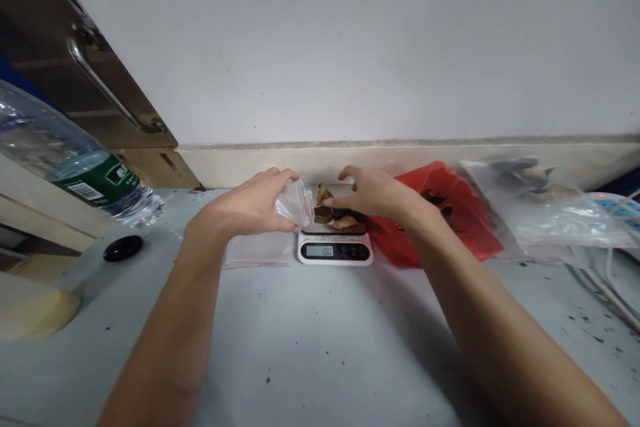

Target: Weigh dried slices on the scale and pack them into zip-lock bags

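Observation:
A small white digital scale (335, 254) stands at the middle of the table, its display reading about 10.0. On its pan lie several brown dried pieces (345, 221), whose exact kind I cannot tell. Left of the pan, my left hand (255, 203) grips a small clear zip bag (295, 202) with its mouth turned toward the pieces. My right hand (370, 192) hovers over the pan from the right, thumb and fingers apart. Its thumb is close to the pieces; whether it touches them I cannot tell. More flat clear bags (257, 250) lie under my left hand.
A red plastic bag (475, 227) with dark pieces lies right of the scale, beside a clear bag (550, 213) with more pieces. White cables (607, 287) run at far right. At left are a large water bottle (95, 170) and a black oval object (123, 248). A wall rises behind.

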{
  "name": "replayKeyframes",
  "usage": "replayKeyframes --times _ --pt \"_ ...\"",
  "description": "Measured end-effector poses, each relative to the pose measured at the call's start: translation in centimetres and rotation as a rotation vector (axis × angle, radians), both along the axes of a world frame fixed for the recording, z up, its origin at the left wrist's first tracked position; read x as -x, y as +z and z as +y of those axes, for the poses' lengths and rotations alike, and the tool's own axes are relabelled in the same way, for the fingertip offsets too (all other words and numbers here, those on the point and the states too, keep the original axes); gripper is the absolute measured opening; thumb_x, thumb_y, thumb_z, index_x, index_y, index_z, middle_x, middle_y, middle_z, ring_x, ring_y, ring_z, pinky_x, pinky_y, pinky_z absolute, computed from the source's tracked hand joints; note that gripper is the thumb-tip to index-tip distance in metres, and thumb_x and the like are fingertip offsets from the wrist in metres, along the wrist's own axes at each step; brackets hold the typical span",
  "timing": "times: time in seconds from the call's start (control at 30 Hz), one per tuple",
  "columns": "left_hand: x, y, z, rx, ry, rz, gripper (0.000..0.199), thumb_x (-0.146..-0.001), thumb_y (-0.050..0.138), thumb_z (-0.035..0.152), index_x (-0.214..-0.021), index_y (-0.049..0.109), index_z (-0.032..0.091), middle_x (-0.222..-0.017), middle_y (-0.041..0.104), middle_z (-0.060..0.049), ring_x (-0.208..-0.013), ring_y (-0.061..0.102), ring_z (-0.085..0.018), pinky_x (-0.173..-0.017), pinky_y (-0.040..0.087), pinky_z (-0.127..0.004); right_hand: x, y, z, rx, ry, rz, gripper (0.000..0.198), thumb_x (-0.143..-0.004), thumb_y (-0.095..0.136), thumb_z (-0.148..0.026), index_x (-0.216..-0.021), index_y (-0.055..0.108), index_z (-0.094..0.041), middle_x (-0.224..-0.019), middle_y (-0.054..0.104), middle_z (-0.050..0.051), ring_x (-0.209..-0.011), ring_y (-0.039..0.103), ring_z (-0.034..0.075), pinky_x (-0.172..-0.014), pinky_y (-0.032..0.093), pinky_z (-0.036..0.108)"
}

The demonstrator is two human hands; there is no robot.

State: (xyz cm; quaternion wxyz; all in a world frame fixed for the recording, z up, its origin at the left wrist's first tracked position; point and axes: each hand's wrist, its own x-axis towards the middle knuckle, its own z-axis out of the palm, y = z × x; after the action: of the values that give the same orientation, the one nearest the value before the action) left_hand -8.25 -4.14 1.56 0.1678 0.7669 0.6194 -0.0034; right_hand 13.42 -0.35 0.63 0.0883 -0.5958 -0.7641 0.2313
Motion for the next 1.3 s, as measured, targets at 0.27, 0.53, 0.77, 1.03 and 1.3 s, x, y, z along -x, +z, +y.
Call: replayKeyframes --times 0.27,0.53,0.77,1.03,1.3 --pt "-0.2 0.0 0.1 0.022 0.013 0.010 0.087 -0.076 0.071 0.058 -0.153 0.048 0.025 -0.152 0.058 -0.014 -0.140 0.056 -0.037 -0.108 0.051 -0.044 -3.3 0.4 1.6 0.086 0.104 -0.054 0.013 -0.087 0.065 -0.019 -0.097 0.071 -0.023 -0.075 0.072 0.003 -0.058 0.064 0.019 -0.055 0.048 0.030" --pt "-0.1 -0.2 0.2 0.076 0.000 0.034 0.089 -0.074 0.071 0.059 -0.153 0.049 0.024 -0.149 0.060 -0.014 -0.136 0.059 -0.035 -0.108 0.051 -0.041 -0.3 0.6 0.2 0.174 0.023 -0.118 0.058 -0.079 0.083 -0.054 -0.124 0.068 -0.021 -0.100 0.080 0.012 -0.077 0.073 0.027 -0.059 0.050 0.033" --pt "-0.1 -0.2 0.1 0.079 0.001 0.039 0.088 -0.075 0.071 0.059 -0.153 0.048 0.024 -0.152 0.060 -0.014 -0.137 0.060 -0.035 -0.109 0.051 -0.042 1.2 0.4 0.0 0.134 0.055 -0.208 0.032 -0.074 0.085 -0.024 -0.104 0.078 -0.020 -0.107 0.081 0.013 -0.085 0.076 0.027 -0.057 0.050 0.030" --pt "-0.2 -0.2 0.1 0.078 0.014 0.024 0.088 -0.076 0.071 0.057 -0.155 0.049 0.024 -0.151 0.061 -0.014 -0.134 0.062 -0.035 -0.104 0.053 -0.040 0.5 -0.4 0.5 0.125 0.038 -0.105 0.038 -0.071 0.071 -0.003 -0.105 0.078 -0.019 -0.093 0.081 0.010 -0.074 0.073 0.022 -0.057 0.050 0.028" --pt "-0.8 -0.6 0.3 0.098 -0.031 -0.014 0.094 -0.074 0.074 0.060 -0.156 0.048 0.022 -0.158 0.058 -0.016 -0.143 0.056 -0.036 -0.113 0.048 -0.041 -1.8 0.7 0.9 0.115 -0.011 0.076 0.040 -0.072 0.077 -0.008 -0.110 0.082 -0.020 -0.092 0.081 0.006 -0.068 0.070 0.018 -0.055 0.049 0.026"
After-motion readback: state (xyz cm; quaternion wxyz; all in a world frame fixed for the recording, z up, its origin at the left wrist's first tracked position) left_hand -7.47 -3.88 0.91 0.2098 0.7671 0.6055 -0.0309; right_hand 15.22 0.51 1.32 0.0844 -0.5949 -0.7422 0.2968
